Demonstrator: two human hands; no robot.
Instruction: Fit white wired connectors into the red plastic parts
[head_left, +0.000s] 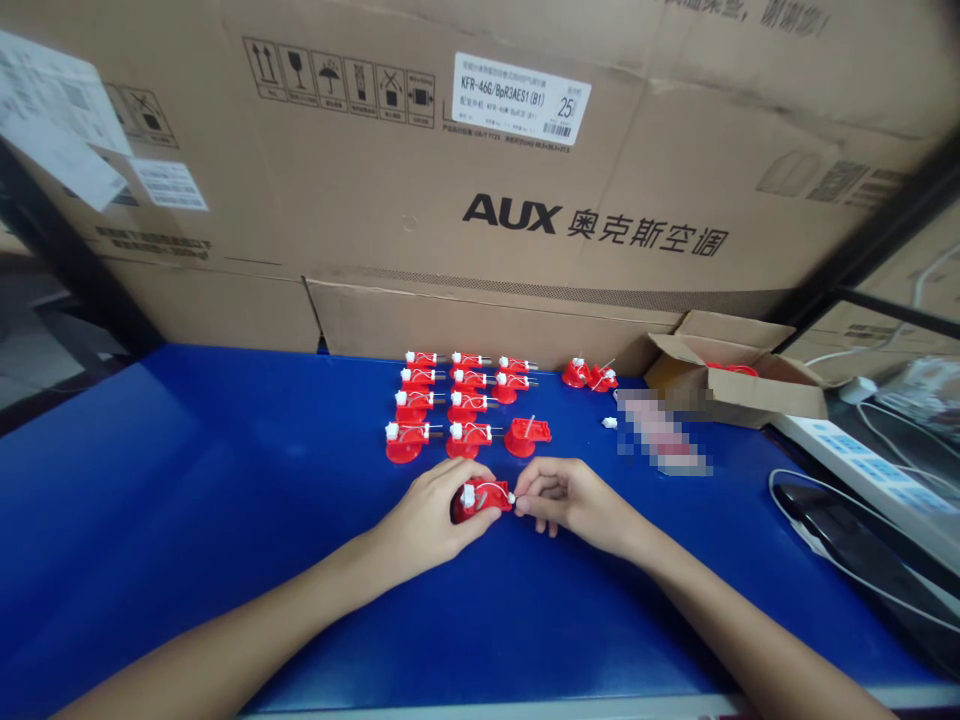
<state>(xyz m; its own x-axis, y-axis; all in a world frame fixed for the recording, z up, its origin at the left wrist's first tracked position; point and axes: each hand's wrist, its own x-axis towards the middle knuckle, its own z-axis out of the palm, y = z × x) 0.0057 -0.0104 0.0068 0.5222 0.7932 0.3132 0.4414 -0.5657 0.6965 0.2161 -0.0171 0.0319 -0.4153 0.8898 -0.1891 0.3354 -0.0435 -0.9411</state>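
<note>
Forearms [225, 640] over blue workbench [150, 470], AUX cardboard carton [480, 170] behind

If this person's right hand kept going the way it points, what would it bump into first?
The right hand points left, so its fingers would first meet the small white end of the red plastic part in the left hand. They may already touch it; depth is unclear.

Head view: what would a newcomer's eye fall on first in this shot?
The neat rows of small red plastic assemblies on the blue work table stand out first. Just in front of them, the left hand and right hand hold another red plastic assembly. Behind the table rises a large cardboard AUX air-conditioner carton.
</note>
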